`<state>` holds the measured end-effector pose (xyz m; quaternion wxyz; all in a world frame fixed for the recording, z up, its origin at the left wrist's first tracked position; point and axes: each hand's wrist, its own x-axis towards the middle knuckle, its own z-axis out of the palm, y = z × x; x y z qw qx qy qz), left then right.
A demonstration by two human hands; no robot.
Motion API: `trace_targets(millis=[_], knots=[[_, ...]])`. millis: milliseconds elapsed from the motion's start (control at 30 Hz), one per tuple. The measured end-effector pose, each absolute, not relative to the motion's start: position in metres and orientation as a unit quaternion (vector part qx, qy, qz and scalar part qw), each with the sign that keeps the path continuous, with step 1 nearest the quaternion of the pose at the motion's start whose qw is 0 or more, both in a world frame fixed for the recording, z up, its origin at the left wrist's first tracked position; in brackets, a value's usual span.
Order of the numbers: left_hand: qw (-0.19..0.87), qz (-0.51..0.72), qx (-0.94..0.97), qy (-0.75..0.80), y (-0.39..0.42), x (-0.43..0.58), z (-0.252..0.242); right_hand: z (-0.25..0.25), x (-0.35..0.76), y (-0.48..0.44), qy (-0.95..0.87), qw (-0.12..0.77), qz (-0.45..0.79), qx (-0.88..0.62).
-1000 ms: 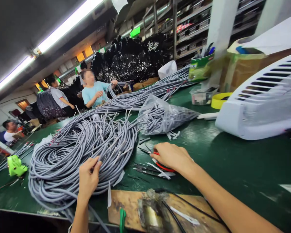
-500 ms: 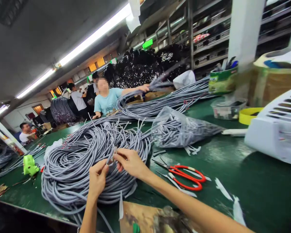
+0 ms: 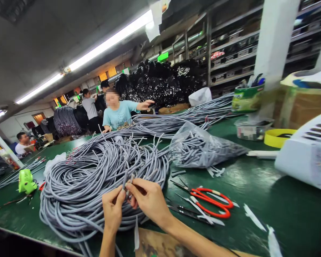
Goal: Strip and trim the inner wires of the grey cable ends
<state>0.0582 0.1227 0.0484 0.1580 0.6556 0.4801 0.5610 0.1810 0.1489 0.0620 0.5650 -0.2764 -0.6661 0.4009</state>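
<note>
My left hand [image 3: 112, 206] pinches a grey cable [image 3: 125, 177] near its end, thumb against fingertips. Close beside it, my right hand [image 3: 148, 198] is closed at the same cable end, its thumb and index finger pressed together. Fine detail between the fingertips is too small to make out. Both hands are above the front right part of a big coil of grey cables [image 3: 69, 200] lying on the green table [image 3: 256, 178]. Red-handled scissors [image 3: 214, 201] lie open to the right of my right hand, with black snips [image 3: 184, 210] partly under them.
A clear bag of short cable pieces [image 3: 198, 146] lies behind the scissors. At right stand a white slatted appliance [image 3: 307, 153], yellow tape roll [image 3: 278, 137] and green tub [image 3: 247, 96]. A small green fan [image 3: 26, 181] stands at left. A co-worker in light blue [image 3: 120, 112] is across the table.
Both hands appear slightly lower in view, still together at the cable end. The co-worker across the table has let go of the grey cable bundle, which now lies down; that arm remains outstretched.
</note>
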Motion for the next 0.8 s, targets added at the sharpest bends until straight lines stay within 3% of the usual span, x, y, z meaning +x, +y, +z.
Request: trace_targets(millis=[233, 800], knots=[[0.191, 0.521, 0.701, 0.448, 0.125, 0.058, 0.048, 0.06, 0.19, 0.153, -0.684, 0.563, 0.356, -0.298], [0.237, 0.445, 0.751, 0.427, 0.127, 0.056, 0.052, 0.051, 0.203, 0.159, -0.643, 0.524, 0.473, -0.297]])
